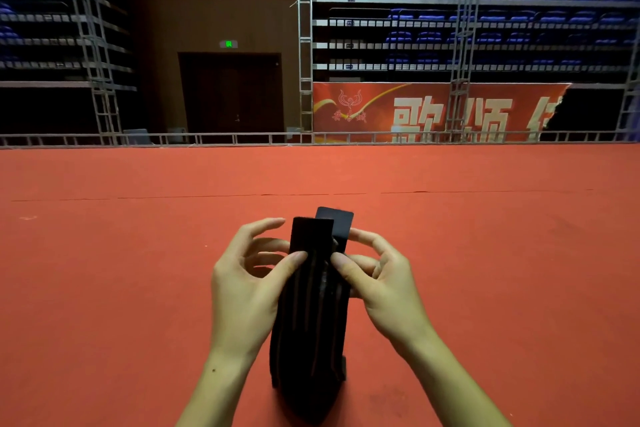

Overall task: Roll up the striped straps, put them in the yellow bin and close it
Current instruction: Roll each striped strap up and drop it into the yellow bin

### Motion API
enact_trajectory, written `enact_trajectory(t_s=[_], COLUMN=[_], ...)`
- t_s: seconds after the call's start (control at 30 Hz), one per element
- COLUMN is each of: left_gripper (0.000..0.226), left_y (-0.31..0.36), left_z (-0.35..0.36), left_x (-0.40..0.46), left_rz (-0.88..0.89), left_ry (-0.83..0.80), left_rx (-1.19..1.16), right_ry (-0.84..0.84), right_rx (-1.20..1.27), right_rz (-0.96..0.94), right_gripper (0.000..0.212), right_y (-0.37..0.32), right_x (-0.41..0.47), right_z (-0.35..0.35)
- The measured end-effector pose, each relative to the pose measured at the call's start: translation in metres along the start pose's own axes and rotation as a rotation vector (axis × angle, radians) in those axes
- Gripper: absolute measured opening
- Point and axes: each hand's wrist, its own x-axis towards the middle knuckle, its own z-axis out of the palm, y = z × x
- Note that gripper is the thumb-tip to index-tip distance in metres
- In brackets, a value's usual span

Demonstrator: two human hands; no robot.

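A dark strap with thin pale stripes [308,322] hangs upright in front of me, its plain black ends [332,224] sticking up side by side above my fingers. My left hand [249,281] pinches the strap's left edge near the top between thumb and curled fingers. My right hand [377,274] pinches the right edge at the same height. The strap's lower part drops out of sight between my forearms. No yellow bin is in view.
A red carpeted floor [138,253] stretches ahead to a low metal truss rail [242,139]. Beyond it stand truss towers, a dark door [230,94], a red banner [433,113] and tiers of blue seats.
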Motion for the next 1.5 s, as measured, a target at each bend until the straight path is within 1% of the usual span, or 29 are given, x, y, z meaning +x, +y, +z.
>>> enact_trajectory(t_s=[0.07, 0.17, 0.3, 0.33, 0.4, 0.47, 0.5, 0.63, 0.8, 0.93, 1.03, 1.1, 1.17, 1.23, 1.3, 1.4, 1.5], left_gripper=[0.046, 0.048, 0.045, 0.044, 0.045, 0.046, 0.046, 0.043, 0.04, 0.039, 0.039, 0.04, 0.04, 0.041, 0.043, 0.052, 0.045], left_y=[0.003, 0.007, 0.015, 0.019, 0.026, 0.025, 0.025, 0.02, 0.014, 0.016, 0.016, 0.016, 0.016, 0.019, 0.024, 0.034, 0.042], left_z=[0.002, 0.002, -0.012, -0.015, -0.016, -0.012, -0.008, 0.0, 0.0, -0.001, -0.001, -0.001, 0.001, 0.003, 0.005, 0.006, 0.006], left_x=[-0.003, -0.009, -0.009, -0.007, -0.002, 0.003, 0.005, 0.01, 0.009, 0.006, 0.007, 0.007, 0.009, 0.013, 0.018, 0.027, 0.037], left_rz=[0.017, 0.013, -0.005, -0.026, -0.078, -0.113, -0.133, -0.191, -0.156, -0.179, -0.178, -0.156, -0.126, -0.085, -0.044, -0.047, -0.084], left_ry=[0.018, 0.024, 0.097, 0.085, -0.008, -0.088, -0.098, -0.025, 0.041, -0.009, -0.016, -0.008, 0.001, 0.003, 0.013, 0.009, -0.078], left_rx=[-0.009, -0.035, -0.097, -0.129, -0.192, -0.196, -0.187, -0.175, -0.123, -0.198, -0.237, -0.245, -0.242, -0.235, -0.239, -0.233, -0.233], right_ry=[0.024, 0.093, 0.183, 0.174, 0.091, -0.007, -0.047, -0.149, -0.185, -0.231, -0.232, -0.193, -0.143, -0.093, -0.069, -0.08, -0.116], right_rx=[0.002, -0.058, -0.154, -0.168, -0.189, -0.171, -0.152, -0.121, -0.092, -0.076, -0.061, -0.043, -0.056, -0.133, -0.147, -0.099, -0.075], right_rz=[0.015, 0.018, -0.012, -0.016, -0.013, -0.002, 0.0, -0.015, -0.025, -0.028, -0.018, -0.015, -0.048, -0.145, -0.214, -0.254, -0.281], right_gripper=[0.035, 0.033, 0.031, 0.032, 0.034, 0.034, 0.033, 0.037, 0.042, 0.043, 0.039, 0.038, 0.046, 0.056, 0.062, 0.066, 0.066], right_y=[0.001, 0.007, 0.012, 0.011, 0.009, 0.005, 0.004, 0.0, 0.002, 0.001, 0.0, -0.003, -0.007, -0.011, -0.017, -0.04, -0.072], right_x=[0.003, 0.011, 0.022, 0.023, 0.023, 0.019, 0.017, 0.01, 0.007, 0.006, 0.007, 0.008, 0.011, 0.018, 0.027, 0.043, 0.058], right_z=[-0.002, -0.004, -0.014, -0.016, -0.017, -0.011, -0.007, -0.001, -0.006, -0.005, -0.005, -0.005, -0.003, 0.0, 0.003, 0.008, 0.012])
